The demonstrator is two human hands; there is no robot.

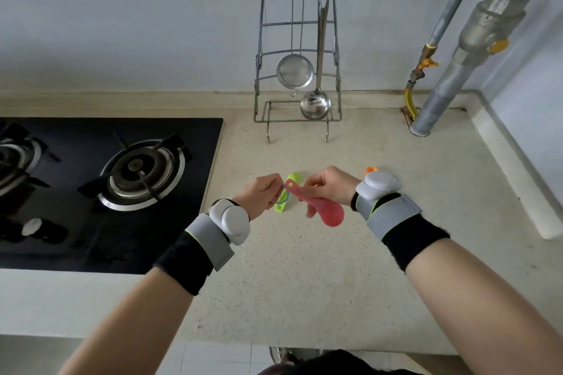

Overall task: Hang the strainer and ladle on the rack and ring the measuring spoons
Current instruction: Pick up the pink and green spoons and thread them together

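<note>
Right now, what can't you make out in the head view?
- Orange spoon: mostly hidden behind the right wrist band.
- Blue ring: partly covered by left hand; whether it is threaded through the pink spoon is unclear.
- Left burner: cut off by the frame edge.

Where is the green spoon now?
The green spoon lies on the counter between both hands, behind the pink spoon, in front of the rack.

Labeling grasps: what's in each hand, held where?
Right hand: pink measuring spoon, by mid-handle. Left hand: blue ring, pinched at its top.
</note>
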